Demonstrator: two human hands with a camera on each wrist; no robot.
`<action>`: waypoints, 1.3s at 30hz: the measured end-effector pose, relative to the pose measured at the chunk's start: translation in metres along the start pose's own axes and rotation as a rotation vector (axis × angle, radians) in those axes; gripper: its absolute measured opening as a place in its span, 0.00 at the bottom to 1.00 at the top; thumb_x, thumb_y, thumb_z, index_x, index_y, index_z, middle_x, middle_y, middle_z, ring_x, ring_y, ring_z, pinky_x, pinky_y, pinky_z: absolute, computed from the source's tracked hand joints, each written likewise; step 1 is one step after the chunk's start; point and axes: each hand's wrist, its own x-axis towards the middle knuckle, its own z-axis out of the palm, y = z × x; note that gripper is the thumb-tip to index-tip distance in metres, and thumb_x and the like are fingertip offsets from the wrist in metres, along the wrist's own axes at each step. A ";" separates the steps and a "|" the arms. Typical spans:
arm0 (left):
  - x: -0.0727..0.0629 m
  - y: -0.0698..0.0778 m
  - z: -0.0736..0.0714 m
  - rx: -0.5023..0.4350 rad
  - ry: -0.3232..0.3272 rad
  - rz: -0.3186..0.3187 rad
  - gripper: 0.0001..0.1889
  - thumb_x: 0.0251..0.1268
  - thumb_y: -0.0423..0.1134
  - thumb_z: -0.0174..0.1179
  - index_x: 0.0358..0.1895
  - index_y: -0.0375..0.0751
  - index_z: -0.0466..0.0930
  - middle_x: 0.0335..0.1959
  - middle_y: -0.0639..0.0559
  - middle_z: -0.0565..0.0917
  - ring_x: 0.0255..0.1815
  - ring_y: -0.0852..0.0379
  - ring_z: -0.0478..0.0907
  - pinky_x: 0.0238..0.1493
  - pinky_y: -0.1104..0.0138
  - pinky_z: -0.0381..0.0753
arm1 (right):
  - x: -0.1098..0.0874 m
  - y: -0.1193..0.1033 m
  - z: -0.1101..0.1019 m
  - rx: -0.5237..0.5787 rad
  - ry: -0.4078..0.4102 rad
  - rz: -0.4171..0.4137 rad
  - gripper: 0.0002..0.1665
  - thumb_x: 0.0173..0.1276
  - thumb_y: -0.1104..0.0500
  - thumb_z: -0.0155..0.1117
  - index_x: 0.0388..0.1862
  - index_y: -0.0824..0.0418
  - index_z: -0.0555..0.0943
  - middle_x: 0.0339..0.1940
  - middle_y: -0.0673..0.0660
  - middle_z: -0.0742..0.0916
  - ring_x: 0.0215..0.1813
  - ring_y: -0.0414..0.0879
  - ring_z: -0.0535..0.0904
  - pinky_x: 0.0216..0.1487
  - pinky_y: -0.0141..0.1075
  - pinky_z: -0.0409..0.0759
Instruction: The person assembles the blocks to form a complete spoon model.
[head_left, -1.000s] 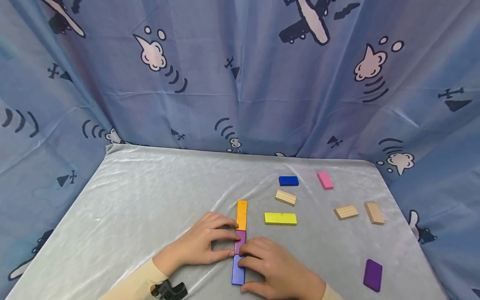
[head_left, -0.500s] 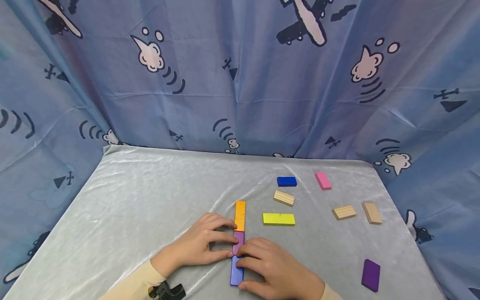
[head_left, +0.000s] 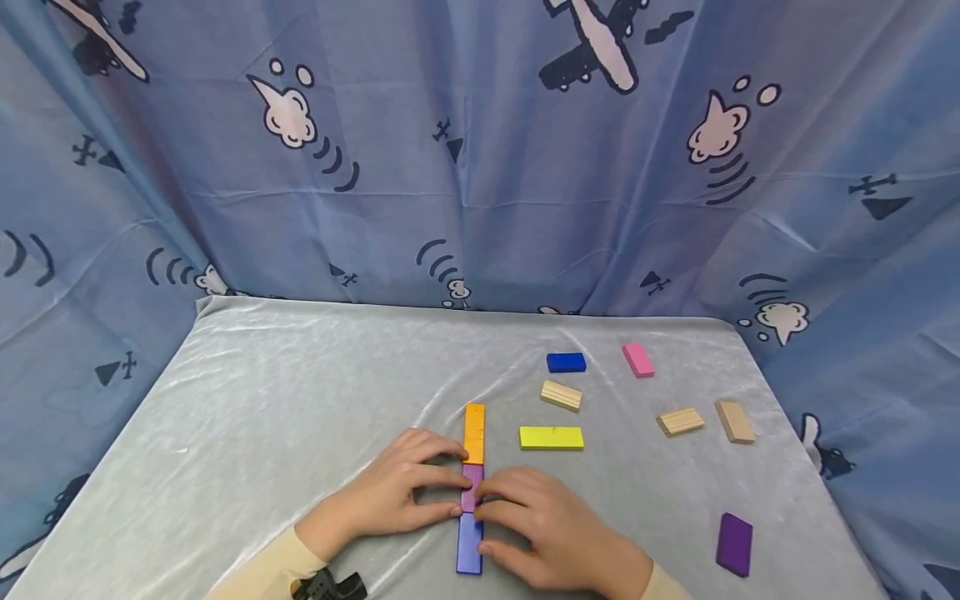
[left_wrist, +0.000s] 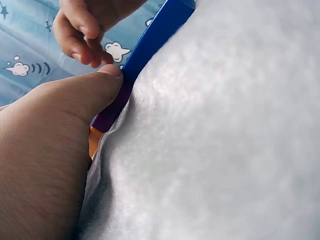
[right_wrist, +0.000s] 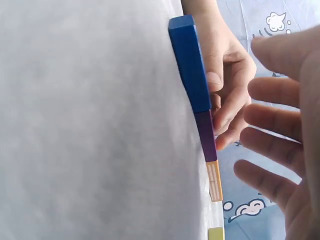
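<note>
Three flat blocks lie end to end in a straight row: an orange block point(head_left: 474, 433) farthest, a light purple block point(head_left: 468, 500) in the middle, a periwinkle-blue block point(head_left: 469, 550) nearest. My left hand point(head_left: 393, 485) rests along the row's left side, its fingertips at the orange and purple blocks and its thumb at the purple-blue joint. My right hand point(head_left: 555, 529) hovers at the row's right side with its fingers spread. In the right wrist view a gap shows between those fingers and the blue block point(right_wrist: 190, 67), and they hold nothing.
Right of the row lies a yellow-green block point(head_left: 551, 438). Farther back are a dark blue block point(head_left: 566, 362), a pink block point(head_left: 638, 360) and a ribbed wooden block point(head_left: 561, 396). Another ribbed block point(head_left: 681, 422), a plain wooden block point(head_left: 735, 422) and a dark purple block point(head_left: 734, 544) lie farther right.
My right hand has drawn slightly back from the row, its thumb now off the blue block's near end. My left hand keeps its place; the whole scene shifts a little leftward in view.
</note>
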 end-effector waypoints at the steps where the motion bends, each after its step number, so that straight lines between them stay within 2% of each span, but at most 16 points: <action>1: 0.000 0.000 0.000 0.000 0.000 0.000 0.15 0.72 0.55 0.74 0.57 0.60 0.92 0.65 0.55 0.84 0.66 0.57 0.78 0.66 0.56 0.75 | 0.001 0.000 -0.002 0.003 0.000 0.011 0.14 0.78 0.49 0.73 0.55 0.54 0.88 0.59 0.51 0.87 0.61 0.43 0.83 0.66 0.40 0.81; 10: -0.001 0.000 0.000 0.016 0.001 -0.002 0.15 0.71 0.56 0.74 0.56 0.60 0.92 0.65 0.56 0.84 0.66 0.57 0.78 0.66 0.56 0.75 | 0.003 0.005 -0.023 -0.020 -0.017 0.129 0.12 0.75 0.52 0.76 0.53 0.52 0.88 0.58 0.51 0.87 0.56 0.44 0.85 0.60 0.42 0.84; 14: -0.001 0.000 0.001 0.016 -0.003 -0.002 0.15 0.71 0.56 0.74 0.56 0.61 0.92 0.65 0.56 0.84 0.66 0.57 0.78 0.66 0.57 0.75 | -0.001 0.010 -0.038 -0.042 0.003 0.179 0.10 0.77 0.51 0.75 0.52 0.52 0.89 0.58 0.50 0.87 0.58 0.45 0.85 0.61 0.44 0.84; 18: 0.000 0.000 0.002 0.015 -0.004 -0.004 0.15 0.71 0.57 0.74 0.56 0.61 0.92 0.65 0.56 0.84 0.67 0.57 0.78 0.67 0.57 0.75 | -0.011 0.012 -0.055 -0.063 0.023 0.247 0.11 0.76 0.51 0.76 0.54 0.49 0.89 0.60 0.46 0.87 0.60 0.44 0.84 0.63 0.40 0.81; 21: -0.001 0.000 0.002 0.012 -0.003 -0.004 0.15 0.71 0.56 0.74 0.56 0.60 0.92 0.65 0.56 0.84 0.67 0.56 0.78 0.67 0.56 0.74 | -0.022 0.012 -0.066 -0.066 0.028 0.322 0.13 0.73 0.53 0.79 0.55 0.45 0.89 0.61 0.44 0.87 0.60 0.43 0.84 0.64 0.34 0.78; 27: 0.000 0.000 0.000 0.011 0.004 -0.002 0.15 0.71 0.56 0.75 0.56 0.60 0.92 0.65 0.55 0.84 0.67 0.56 0.78 0.67 0.56 0.74 | -0.043 0.016 -0.080 -0.089 0.043 0.406 0.20 0.67 0.60 0.83 0.55 0.45 0.89 0.60 0.46 0.87 0.59 0.43 0.85 0.65 0.28 0.76; 33: 0.000 0.000 0.000 0.014 0.012 0.004 0.15 0.71 0.55 0.75 0.56 0.60 0.92 0.65 0.55 0.84 0.67 0.56 0.78 0.67 0.55 0.75 | -0.052 0.044 -0.086 -0.109 0.078 0.449 0.21 0.66 0.63 0.82 0.57 0.54 0.90 0.61 0.51 0.88 0.62 0.45 0.84 0.67 0.25 0.74; 39: -0.001 0.000 0.002 0.018 0.009 0.006 0.15 0.70 0.55 0.75 0.56 0.60 0.92 0.65 0.56 0.84 0.67 0.56 0.78 0.67 0.56 0.74 | -0.053 0.086 -0.086 -0.112 0.175 0.519 0.18 0.69 0.67 0.79 0.57 0.58 0.90 0.63 0.56 0.87 0.66 0.53 0.83 0.71 0.24 0.69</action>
